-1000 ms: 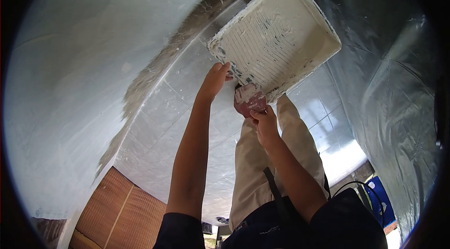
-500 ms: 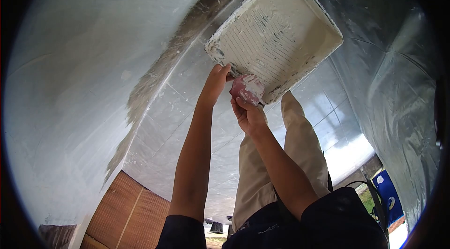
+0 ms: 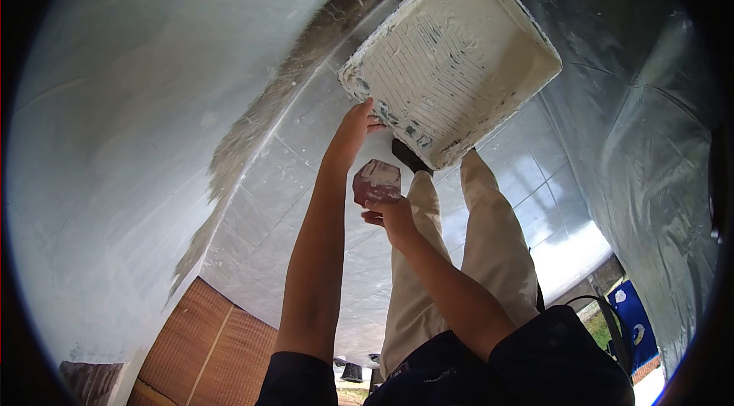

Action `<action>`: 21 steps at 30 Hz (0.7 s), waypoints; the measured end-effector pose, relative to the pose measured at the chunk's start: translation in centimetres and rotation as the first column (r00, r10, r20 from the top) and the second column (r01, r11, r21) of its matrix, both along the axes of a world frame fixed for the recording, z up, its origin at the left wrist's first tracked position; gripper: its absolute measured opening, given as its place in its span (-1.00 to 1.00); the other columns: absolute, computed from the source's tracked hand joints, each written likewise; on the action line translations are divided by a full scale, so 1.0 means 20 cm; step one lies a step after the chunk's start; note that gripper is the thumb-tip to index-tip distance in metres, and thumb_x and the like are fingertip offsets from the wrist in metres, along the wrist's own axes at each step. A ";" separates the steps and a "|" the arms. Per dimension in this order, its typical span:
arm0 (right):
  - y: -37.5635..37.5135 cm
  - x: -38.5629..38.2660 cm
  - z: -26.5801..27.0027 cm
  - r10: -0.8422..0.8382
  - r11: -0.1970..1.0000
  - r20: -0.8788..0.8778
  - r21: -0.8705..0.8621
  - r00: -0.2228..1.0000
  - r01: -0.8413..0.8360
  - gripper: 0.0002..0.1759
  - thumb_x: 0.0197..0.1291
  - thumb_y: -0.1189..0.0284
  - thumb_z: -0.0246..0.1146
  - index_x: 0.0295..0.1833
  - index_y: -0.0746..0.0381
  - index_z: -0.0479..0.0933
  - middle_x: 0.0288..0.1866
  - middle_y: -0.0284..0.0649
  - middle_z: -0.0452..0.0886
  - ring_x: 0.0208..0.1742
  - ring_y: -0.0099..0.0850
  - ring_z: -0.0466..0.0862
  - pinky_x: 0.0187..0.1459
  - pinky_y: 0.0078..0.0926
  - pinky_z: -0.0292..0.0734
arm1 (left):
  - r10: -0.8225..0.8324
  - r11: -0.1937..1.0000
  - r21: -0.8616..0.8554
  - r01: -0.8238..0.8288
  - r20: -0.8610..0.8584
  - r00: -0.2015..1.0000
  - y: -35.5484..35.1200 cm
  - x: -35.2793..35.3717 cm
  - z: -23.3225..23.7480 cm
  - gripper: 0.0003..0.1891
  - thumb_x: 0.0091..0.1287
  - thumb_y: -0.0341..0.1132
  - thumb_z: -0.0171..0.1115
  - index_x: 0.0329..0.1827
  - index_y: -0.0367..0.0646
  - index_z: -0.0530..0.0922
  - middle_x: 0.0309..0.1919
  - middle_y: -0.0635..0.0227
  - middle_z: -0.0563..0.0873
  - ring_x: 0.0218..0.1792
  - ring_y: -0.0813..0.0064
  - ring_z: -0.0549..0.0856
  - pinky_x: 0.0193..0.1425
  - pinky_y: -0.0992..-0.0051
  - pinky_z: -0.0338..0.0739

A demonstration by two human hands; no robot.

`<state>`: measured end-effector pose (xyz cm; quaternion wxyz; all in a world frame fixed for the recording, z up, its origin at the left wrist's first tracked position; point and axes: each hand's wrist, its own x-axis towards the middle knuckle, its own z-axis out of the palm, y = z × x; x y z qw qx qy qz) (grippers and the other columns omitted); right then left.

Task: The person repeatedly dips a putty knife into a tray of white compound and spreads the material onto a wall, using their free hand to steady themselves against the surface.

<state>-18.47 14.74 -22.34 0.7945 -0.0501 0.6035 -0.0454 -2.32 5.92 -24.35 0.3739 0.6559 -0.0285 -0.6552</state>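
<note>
The paint tray, ribbed and coated with off-white paste, hangs tilted in front of me. My left hand is closed on its near left edge, with the thumb at the rim and the other fingers partly hidden. Below that edge, my right hand grips a dark red putty spreader. White paste covers part of the spreader's face. It is apart from the tray, between my two forearms.
On the left rises a grey-white wall with a rough brown strip along its foot. Grey tiles cover the floor around my legs. Clear plastic sheeting hangs on the right. A woven brown panel stands at lower left.
My right hand has drawn the spreader off the tray's corner, down and to the left toward me. The tray and my left hand have barely shifted.
</note>
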 end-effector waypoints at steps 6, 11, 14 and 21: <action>-0.19 -0.13 0.10 0.256 0.325 -0.666 -0.623 0.700 -0.711 -0.87 -0.06 0.46 0.29 -0.54 0.28 0.55 -0.62 -0.06 0.58 -0.58 -0.24 0.63 -0.45 -0.21 0.53 | -0.044 0.999 -0.022 0.045 0.025 0.999 0.03 0.02 -0.01 -0.35 0.50 0.10 -0.12 0.37 -0.30 0.33 0.17 0.04 0.61 0.16 0.28 0.61 0.42 0.26 0.20; -0.46 -0.04 0.10 0.039 0.024 -0.833 -0.551 0.552 -0.834 -0.78 -0.01 0.48 0.27 -0.64 0.26 0.45 -0.64 -0.04 0.57 -0.58 -0.10 0.64 -0.48 -0.22 0.55 | -0.046 0.997 -0.052 0.049 0.058 0.997 0.04 -0.02 -0.01 -0.40 0.50 0.11 -0.12 0.29 -0.27 0.39 0.17 0.09 0.61 0.14 0.32 0.61 0.38 0.27 0.23; -0.49 0.07 0.06 0.192 -0.004 -0.916 -0.359 0.352 -0.933 -0.82 0.10 0.36 0.31 -0.49 0.20 0.62 -0.53 -0.03 0.65 -0.44 -0.02 0.71 -0.34 -0.10 0.61 | 0.006 0.997 -0.074 -0.002 0.045 0.999 0.02 -0.04 0.00 -0.41 0.50 0.11 -0.11 0.28 -0.26 0.38 0.17 0.10 0.61 0.15 0.33 0.61 0.38 0.27 0.23; -0.48 0.25 -0.01 0.437 0.000 -0.889 -0.152 0.137 -0.988 -0.87 0.16 0.41 0.28 -0.37 0.21 0.68 -0.30 -0.05 0.73 -0.19 -0.12 0.76 -0.16 -0.21 0.68 | 0.078 0.996 -0.045 -0.082 -0.093 0.993 0.04 0.00 -0.04 -0.40 0.49 0.10 -0.09 0.33 -0.25 0.35 0.11 0.08 0.64 0.10 0.32 0.62 0.34 0.37 0.29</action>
